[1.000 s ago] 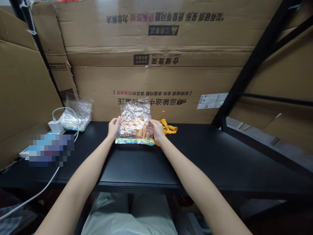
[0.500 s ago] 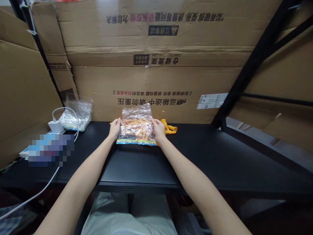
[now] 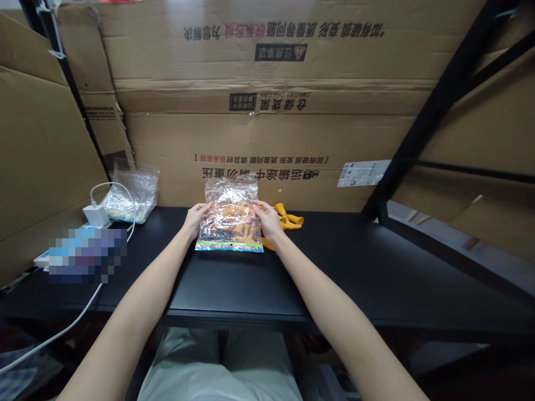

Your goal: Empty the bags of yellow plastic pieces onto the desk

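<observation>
Between my hands is a clear plastic bag (image 3: 229, 223) with a colourful printed strip along its near edge. Yellow-orange shapes show through the film; whether they lie inside or behind it I cannot tell. My left hand (image 3: 194, 219) pinches the bag's left side, and my right hand (image 3: 268, 219) is closed on its right side. Just past my right hand, several yellow-orange tube-like pieces (image 3: 292, 218) lie on the black tabletop (image 3: 251, 284), partly hidden by that hand and the bag.
More clear plastic bags (image 3: 134, 195) lie at the back left. A white charger plug (image 3: 95, 214) with a white cable (image 3: 83, 309) sits beside a blurred-out object (image 3: 86, 253). Cardboard (image 3: 267, 133) stands along the back, and a black metal post (image 3: 418, 122) slants up at the right.
Both hands and the bag have shifted slightly left. The bag lies flatter and its printed edge is a little nearer me; the grip of both hands has moved slightly.
</observation>
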`<state>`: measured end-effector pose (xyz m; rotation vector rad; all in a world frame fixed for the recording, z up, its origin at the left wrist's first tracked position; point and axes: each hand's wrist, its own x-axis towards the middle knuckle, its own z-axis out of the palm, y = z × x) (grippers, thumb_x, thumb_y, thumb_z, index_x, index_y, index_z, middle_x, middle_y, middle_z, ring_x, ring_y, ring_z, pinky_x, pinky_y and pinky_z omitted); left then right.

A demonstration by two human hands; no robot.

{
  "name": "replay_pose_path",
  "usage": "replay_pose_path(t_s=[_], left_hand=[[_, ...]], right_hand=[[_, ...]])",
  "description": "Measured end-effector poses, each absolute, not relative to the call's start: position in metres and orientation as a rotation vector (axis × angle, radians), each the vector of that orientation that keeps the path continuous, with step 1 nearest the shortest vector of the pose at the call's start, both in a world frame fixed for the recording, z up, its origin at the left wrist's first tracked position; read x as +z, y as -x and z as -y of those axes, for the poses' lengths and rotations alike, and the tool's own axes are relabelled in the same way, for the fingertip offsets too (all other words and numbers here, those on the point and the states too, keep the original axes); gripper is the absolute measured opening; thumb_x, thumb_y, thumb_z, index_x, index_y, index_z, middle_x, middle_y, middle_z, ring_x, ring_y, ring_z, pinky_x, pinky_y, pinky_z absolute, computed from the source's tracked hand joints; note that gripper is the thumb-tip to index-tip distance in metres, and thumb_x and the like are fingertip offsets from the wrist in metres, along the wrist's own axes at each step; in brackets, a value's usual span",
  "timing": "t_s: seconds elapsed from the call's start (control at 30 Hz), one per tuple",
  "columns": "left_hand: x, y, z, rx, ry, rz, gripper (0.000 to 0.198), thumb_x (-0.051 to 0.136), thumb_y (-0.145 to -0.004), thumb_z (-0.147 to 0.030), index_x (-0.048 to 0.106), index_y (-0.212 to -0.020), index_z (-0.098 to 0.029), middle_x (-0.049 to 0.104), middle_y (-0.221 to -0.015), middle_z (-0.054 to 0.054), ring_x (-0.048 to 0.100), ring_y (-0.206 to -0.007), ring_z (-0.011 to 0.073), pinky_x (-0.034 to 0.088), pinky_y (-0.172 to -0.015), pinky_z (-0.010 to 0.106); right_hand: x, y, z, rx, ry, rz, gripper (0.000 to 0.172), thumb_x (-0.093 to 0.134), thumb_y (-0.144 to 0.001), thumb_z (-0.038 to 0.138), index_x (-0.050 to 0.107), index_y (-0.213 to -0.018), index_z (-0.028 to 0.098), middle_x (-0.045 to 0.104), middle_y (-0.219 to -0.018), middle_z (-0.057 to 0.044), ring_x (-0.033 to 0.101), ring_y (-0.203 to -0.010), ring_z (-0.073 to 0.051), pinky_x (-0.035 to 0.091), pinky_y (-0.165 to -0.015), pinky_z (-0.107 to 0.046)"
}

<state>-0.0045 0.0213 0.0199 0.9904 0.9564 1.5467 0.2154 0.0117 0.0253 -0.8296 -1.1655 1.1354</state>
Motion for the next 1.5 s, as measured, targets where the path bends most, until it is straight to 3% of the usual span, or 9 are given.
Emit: replay_pose_path(t_s=[0.1, 0.23, 0.4, 0.57, 0.7, 0.9, 1.1, 1.3, 1.5], left_hand=[[0.02, 0.008, -0.022, 1.501, -0.948, -0.924, 0.039, 0.083, -0.047, -0.027, 0.048, -0.059, -0.017, 0.052, -0.053, -0.005, 0.044, -0.044, 0.0051, 0.029, -0.041, 0.018], [0.019, 0.012, -0.025, 1.562, -0.924, -0.866, 0.034, 0.078, -0.053, -0.027, 0.046, -0.057, -0.018, 0.051, -0.055, -0.005, 0.051, -0.051, 0.008, 0.041, -0.051, 0.021], [0.017, 0.015, -0.027, 1.591, -0.874, -0.897, 0.03, 0.072, -0.061, -0.03, 0.044, -0.056, -0.018, 0.046, -0.052, -0.006, 0.048, -0.048, 0.0084, 0.037, -0.047, 0.021], [0.016, 0.013, -0.026, 1.568, -0.925, -0.925, 0.032, 0.078, -0.056, -0.036, 0.052, -0.062, -0.017, 0.056, -0.058, -0.003, 0.051, -0.049, 0.0091, 0.039, -0.046, 0.021], [0.014, 0.011, -0.025, 1.531, -1.062, -1.012, 0.041, 0.082, -0.053, -0.045, 0.052, -0.059, -0.017, 0.053, -0.052, -0.003, 0.046, -0.044, 0.0074, 0.036, -0.042, 0.02], [0.013, 0.008, -0.025, 1.515, -1.077, -1.025, 0.041, 0.077, -0.062, -0.051, 0.056, -0.061, -0.016, 0.052, -0.051, -0.004, 0.046, -0.043, 0.0071, 0.04, -0.044, 0.02], [0.014, 0.007, -0.025, 1.545, -1.028, -1.039, 0.042, 0.074, -0.064, -0.054, 0.055, -0.062, -0.016, 0.052, -0.046, -0.003, 0.044, -0.036, 0.0079, 0.03, -0.037, 0.02], [0.014, 0.006, -0.025, 1.64, -1.013, -1.076, 0.04, 0.071, -0.068, -0.053, 0.054, -0.06, -0.018, 0.035, -0.034, -0.009, 0.03, -0.029, 0.0058, 0.023, -0.035, 0.02], [0.008, 0.011, -0.03, 1.683, -1.058, -1.154, 0.043, 0.069, -0.07, -0.054, 0.052, -0.055, -0.018, 0.032, -0.033, -0.009, 0.025, -0.031, 0.0049, 0.015, -0.036, 0.021]], right_hand=[[0.025, -0.215, -0.011, 1.142, 0.851, 1.188, 0.04, 0.069, -0.062, 0.04, 0.063, -0.098, 0.023, 0.047, -0.054, 0.008, 0.043, -0.045, -0.009, 0.038, -0.042, -0.022], [0.023, -0.214, -0.013, 1.109, 0.878, 1.176, 0.04, 0.067, -0.061, 0.035, 0.065, -0.099, 0.021, 0.051, -0.055, 0.007, 0.043, -0.047, -0.009, 0.038, -0.046, -0.022], [0.022, -0.213, -0.015, 1.123, 0.896, 1.157, 0.042, 0.066, -0.059, 0.032, 0.066, -0.1, 0.02, 0.054, -0.056, 0.006, 0.043, -0.049, -0.009, 0.034, -0.048, -0.022], [0.023, -0.213, -0.013, 1.159, 0.944, 1.171, 0.032, 0.067, -0.057, 0.026, 0.067, -0.088, 0.019, 0.05, -0.053, 0.007, 0.038, -0.046, -0.007, 0.029, -0.044, -0.02], [0.023, -0.214, -0.01, 1.214, 0.978, 1.172, 0.023, 0.071, -0.059, 0.037, 0.063, -0.074, 0.02, 0.045, -0.051, 0.006, 0.039, -0.045, -0.008, 0.034, -0.041, -0.021], [0.016, -0.216, -0.015, 1.112, 1.004, 1.194, 0.039, 0.073, -0.055, 0.053, 0.051, -0.057, 0.02, 0.04, -0.05, 0.007, 0.036, -0.043, -0.007, 0.036, -0.039, -0.022], [0.012, -0.213, -0.017, 1.074, 1.058, 1.223, 0.038, 0.071, -0.053, 0.053, 0.054, -0.057, 0.019, 0.045, -0.05, 0.005, 0.038, -0.045, -0.007, 0.03, -0.038, -0.02], [0.012, -0.212, -0.017, 1.08, 1.034, 1.208, 0.037, 0.07, -0.053, 0.052, 0.055, -0.058, 0.019, 0.045, -0.05, 0.005, 0.038, -0.045, -0.008, 0.031, -0.039, -0.021], [0.012, -0.212, -0.016, 1.073, 1.022, 1.247, 0.042, 0.072, -0.054, 0.056, 0.049, -0.054, 0.02, 0.036, -0.046, 0.007, 0.031, -0.042, -0.007, 0.027, -0.036, -0.021]])
